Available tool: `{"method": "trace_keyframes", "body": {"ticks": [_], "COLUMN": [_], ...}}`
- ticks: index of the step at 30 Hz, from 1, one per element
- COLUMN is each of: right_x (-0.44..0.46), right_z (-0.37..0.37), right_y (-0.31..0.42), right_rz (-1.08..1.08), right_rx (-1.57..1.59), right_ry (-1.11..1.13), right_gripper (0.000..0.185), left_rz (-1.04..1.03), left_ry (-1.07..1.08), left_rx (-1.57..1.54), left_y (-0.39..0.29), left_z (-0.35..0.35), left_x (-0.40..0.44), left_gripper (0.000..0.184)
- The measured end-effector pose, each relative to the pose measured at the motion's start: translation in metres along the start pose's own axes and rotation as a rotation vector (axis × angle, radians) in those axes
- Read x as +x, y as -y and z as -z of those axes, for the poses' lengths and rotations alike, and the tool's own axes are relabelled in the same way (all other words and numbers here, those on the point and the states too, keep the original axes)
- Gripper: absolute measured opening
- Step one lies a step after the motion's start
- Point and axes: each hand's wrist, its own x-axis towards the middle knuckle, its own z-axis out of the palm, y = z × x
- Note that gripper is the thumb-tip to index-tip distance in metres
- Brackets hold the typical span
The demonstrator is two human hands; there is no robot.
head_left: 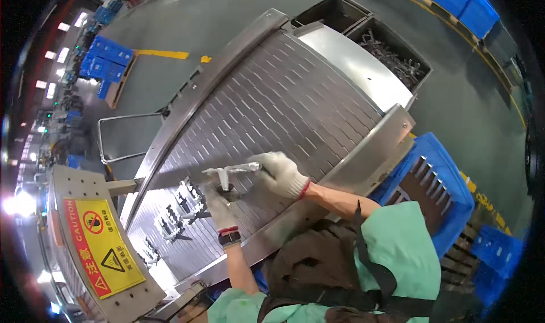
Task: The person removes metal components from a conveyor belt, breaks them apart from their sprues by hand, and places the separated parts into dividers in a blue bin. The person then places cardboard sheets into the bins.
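Above the slatted metal conveyor (267,107), my gloved right hand (279,174) is closed on one end of a shiny metal part (238,168). The part points left from that hand, with a short arm hanging down from it. My left hand (218,201), also gloved and with a dark band at the wrist, is just below the part's left end. Its fingers are blurred, and whether they grip anything does not show. Several similar metal parts (176,212) lie on the belt to the left of my left hand.
A machine panel with a yellow caution sign (108,246) stands at the lower left. Beyond the conveyor's far end is a dark bin of metal parts (392,56). A blue crate (448,170) sits to the right. A metal frame (130,116) juts out on the left.
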Motion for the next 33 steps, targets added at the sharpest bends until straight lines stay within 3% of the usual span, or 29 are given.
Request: {"method": "trace_keyframes", "body": {"ticks": [2, 3, 7, 8, 9, 11, 12, 13, 15, 16, 18, 19, 22, 23, 26, 28, 29, 32, 33], "right_x": [-0.001, 0.0, -0.002, 0.0, 0.004, 0.008, 0.009, 0.013, 0.024, 0.026, 0.038, 0.043, 0.037, 0.032, 0.023, 0.022, 0.015, 0.016, 0.014], "right_z": [-0.011, -0.001, -0.003, 0.0, 0.004, 0.016, 0.021, 0.026, 0.033, 0.016, 0.024, 0.014, -0.002, -0.005, 0.005, 0.026, 0.036, 0.044, 0.041], "right_y": [-0.002, 0.012, 0.019, 0.021, 0.026, 0.044, 0.05, 0.051, 0.053, 0.018, 0.028, 0.012, -0.017, -0.019, -0.05, -0.063, -0.059, -0.023, -0.021], "right_rz": [0.003, -0.005, 0.051, 0.04, 0.024, -0.201, -0.32, -0.302, -0.372, -0.365, -0.314, -0.194, -0.082, -0.09, -0.216, -0.215, -0.093, 0.022, -0.148], "right_rx": [0.029, 0.063, 0.042, 0.076, 0.106, 0.298, 0.39, 0.375, 0.476, 0.579, 0.298, 0.005, -0.251, -0.167, -0.122, -0.191, -0.559, -0.495, -0.067], "right_ry": [-0.055, -0.022, 0.004, 0.012, 0.014, -0.003, -0.009, -0.013, 0.006, -0.035, -0.091, -0.193, -0.109, -0.189, -0.393, -0.436, -0.441, -0.459, -0.331], "right_gripper": [0.035, 0.034, 0.032, 0.033, 0.035, 0.035, 0.035, 0.035, 0.035, 0.034, 0.033, 0.031, 0.028, 0.026, 0.03, 0.041, 0.052, 0.054, 0.053], "left_rz": [0.039, -0.007, -0.221, -0.37, -0.007, -0.134, -0.191, -0.247, -0.141, -0.065, 0.179, 0.032, -0.145, -0.08, -0.275, -0.3, -0.313, 0.068, 0.04], "left_ry": [-0.076, -0.005, 0.008, 0.013, 0.206, 0.151, 0.137, 0.12, 0.07, 0.036, -0.021, -0.067, -0.107, -0.071, -0.099, -0.094, -0.092, -0.077, -0.029], "left_rx": [0.317, 0.375, 0.121, 0.222, 0.401, -0.02, 0.054, 0.129, -0.196, -0.369, -0.737, -0.58, -0.238, -0.266, -0.177, -0.088, -0.046, -0.475, -0.54], "left_y": [0.032, 0.022, 0.05, 0.056, -0.006, 0.008, 0.011, 0.01, -0.011, -0.031, -0.105, -0.069, -0.127, -0.123, -0.109, -0.113, -0.117, -0.155, -0.134], "left_z": [0.003, 0.002, -0.01, -0.007, 0.005, -0.002, -0.001, 0.001, -0.008, -0.01, -0.004, -0.011, -0.007, -0.006, -0.003, 0.006, 0.01, 0.023, 0.025], "left_x": [0.014, 0.017, 0.013, 0.015, 0.006, 0.001, 0.005, 0.008, 0.0, -0.008, -0.028, -0.017, -0.036, -0.036, -0.033, -0.036, -0.039, -0.041, -0.031], "left_gripper": [0.062, 0.052, 0.052, 0.051, 0.048, 0.043, 0.042, 0.041, 0.04, 0.041, 0.041, 0.037, 0.037, 0.036, 0.035, 0.04, 0.043, 0.037, 0.037]}}
